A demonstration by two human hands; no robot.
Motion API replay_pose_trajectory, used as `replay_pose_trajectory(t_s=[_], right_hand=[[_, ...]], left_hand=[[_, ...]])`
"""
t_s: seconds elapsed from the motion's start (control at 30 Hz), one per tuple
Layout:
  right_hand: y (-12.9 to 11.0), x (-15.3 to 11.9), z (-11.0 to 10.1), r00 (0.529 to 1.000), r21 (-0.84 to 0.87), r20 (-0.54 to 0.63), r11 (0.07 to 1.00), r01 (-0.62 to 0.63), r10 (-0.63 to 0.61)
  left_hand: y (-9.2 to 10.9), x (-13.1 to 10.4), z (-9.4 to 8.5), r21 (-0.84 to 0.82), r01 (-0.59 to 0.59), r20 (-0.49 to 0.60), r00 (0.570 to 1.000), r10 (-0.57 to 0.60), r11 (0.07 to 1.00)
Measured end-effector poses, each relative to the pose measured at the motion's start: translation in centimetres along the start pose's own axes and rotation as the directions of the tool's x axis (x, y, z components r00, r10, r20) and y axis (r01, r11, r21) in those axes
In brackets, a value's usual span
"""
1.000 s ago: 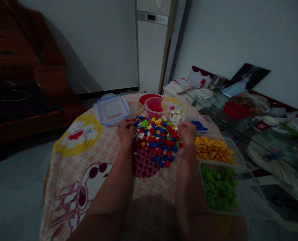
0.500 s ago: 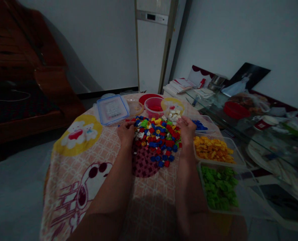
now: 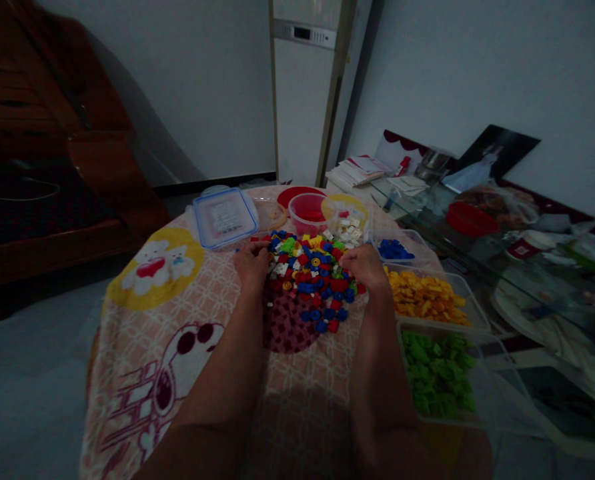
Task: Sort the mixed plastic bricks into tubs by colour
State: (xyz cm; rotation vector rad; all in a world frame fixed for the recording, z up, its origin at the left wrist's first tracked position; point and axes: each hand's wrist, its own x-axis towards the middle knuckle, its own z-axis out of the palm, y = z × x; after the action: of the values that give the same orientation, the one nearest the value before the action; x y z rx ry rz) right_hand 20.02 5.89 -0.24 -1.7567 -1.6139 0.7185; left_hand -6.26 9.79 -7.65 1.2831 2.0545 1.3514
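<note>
A pile of mixed toy bricks in red, blue, white, yellow and green lies on the patterned tablecloth. At the pile's left edge is my left hand, its fingers bent together; what they hold, if anything, is too small to tell. My right hand reaches into the pile's right side with fingers pinched, and their contents are hidden. White bricks lie just beyond it. To its right stand boxes of blue bricks, yellow bricks and green bricks.
Behind the pile are a pink-rimmed clear tub with red pieces and a blue-rimmed lid. A cluttered glass table adjoins on the right, with a paper cup and a red bowl.
My right hand has moved from beside the white bricks toward me and slightly left, onto the pile's right side. My left hand has barely moved.
</note>
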Motion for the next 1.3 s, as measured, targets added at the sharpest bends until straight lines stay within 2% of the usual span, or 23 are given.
replay_pose_trajectory(t_s=[0.1, 0.2, 0.33, 0.6, 0.73, 0.83, 0.97, 1.03, 1.1, 1.2, 1.3], right_hand=[[-0.6, -0.1, 0.1, 0.997, -0.181, 0.068, 0.982, 0.049, -0.037], [-1.1, -0.1, 0.5, 0.995, -0.401, 0.09, 0.914, 0.066, -0.033], [-2.1, -0.3, 0.9, 0.998, -0.577, 0.03, 0.816, -0.03, 0.058], [-3.2, -0.5, 1.3, 0.985, -0.668, 0.028, 0.737, -0.106, 0.168], [-3.4, -0.6, 1.4, 0.986, -0.656, 0.012, 0.745, -0.12, 0.169], [-3.1, -0.6, 1.2, 0.99, -0.623, 0.035, 0.777, -0.086, 0.138], [-1.7, -0.3, 0.5, 0.997, -0.431, 0.031, 0.901, -0.05, 0.07], [-0.9, 0.0, 0.5, 0.996, -0.229, -0.013, 0.97, -0.085, 0.084], [-0.4, 0.3, 0.6, 0.99, 0.027, -0.064, 0.992, -0.126, 0.128], [0.0, 1.0, 1.4, 0.961, 0.402, -0.202, 0.911, -0.094, 0.188], [0.2, 2.0, 2.3, 0.886, 0.647, -0.367, 0.762, 0.024, 0.284]], left_hand=[[0.2, -0.1, -0.1, 0.004, -0.013, -0.002, 1.0, 0.013, 1.0], [0.4, -0.2, -0.2, 0.006, 0.0, -0.001, 1.0, 0.0, 1.0], [0.7, -0.2, -0.3, 0.009, 0.008, 0.01, 1.0, -0.008, 1.0], [0.7, -0.2, -0.3, 0.009, 0.01, 0.004, 1.0, -0.01, 1.0], [0.6, -0.2, -0.3, 0.008, 0.011, -0.002, 1.0, -0.011, 1.0], [0.5, -0.1, -0.3, 0.001, 0.006, 0.001, 1.0, -0.006, 1.0], [0.4, 0.0, -0.2, 0.009, 0.002, -0.006, 1.0, -0.002, 1.0], [0.4, 0.0, -0.1, 0.013, 0.001, -0.005, 1.0, -0.001, 1.0], [0.5, 0.0, -0.2, 0.016, 0.003, -0.001, 1.0, -0.003, 1.0], [0.6, -0.1, -0.2, 0.025, 0.008, 0.0, 1.0, -0.008, 1.0], [0.5, 0.0, -0.1, 0.024, 0.009, -0.002, 1.0, -0.009, 1.0]])
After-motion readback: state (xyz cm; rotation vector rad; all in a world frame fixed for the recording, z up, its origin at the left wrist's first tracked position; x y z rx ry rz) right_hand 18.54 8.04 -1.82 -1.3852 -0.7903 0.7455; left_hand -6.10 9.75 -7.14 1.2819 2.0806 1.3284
